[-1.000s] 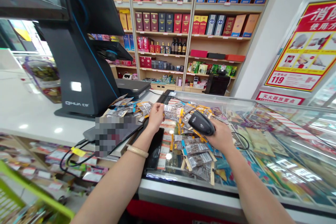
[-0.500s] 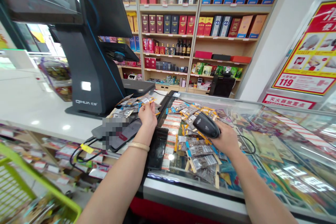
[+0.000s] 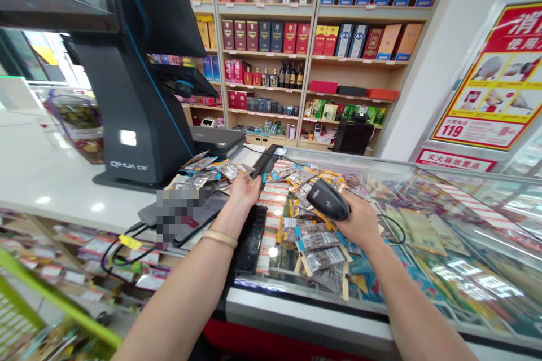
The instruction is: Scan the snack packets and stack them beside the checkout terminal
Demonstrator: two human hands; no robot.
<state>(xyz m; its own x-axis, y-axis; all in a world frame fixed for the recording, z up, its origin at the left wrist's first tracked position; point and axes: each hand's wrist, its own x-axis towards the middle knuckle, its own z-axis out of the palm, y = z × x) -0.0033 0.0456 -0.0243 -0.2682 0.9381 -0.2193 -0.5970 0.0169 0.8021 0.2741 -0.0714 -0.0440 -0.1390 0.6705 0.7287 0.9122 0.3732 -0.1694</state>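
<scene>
Right hand [image 3: 359, 217] has the black scanner [image 3: 327, 199] over the loose packets [image 3: 324, 259], nose toward 10 o'clock, long axis 10-to-4. Left hand [image 3: 244, 190] is at its 9, by another pile [image 3: 199, 179], can't tell if gripping.

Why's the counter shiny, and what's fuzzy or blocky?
In the head view, lights seem to reflect off the white counter, and goods below it look smeared; in that same head view, square blocks hide part of the phone, while the scanner has a clear outline.
</scene>
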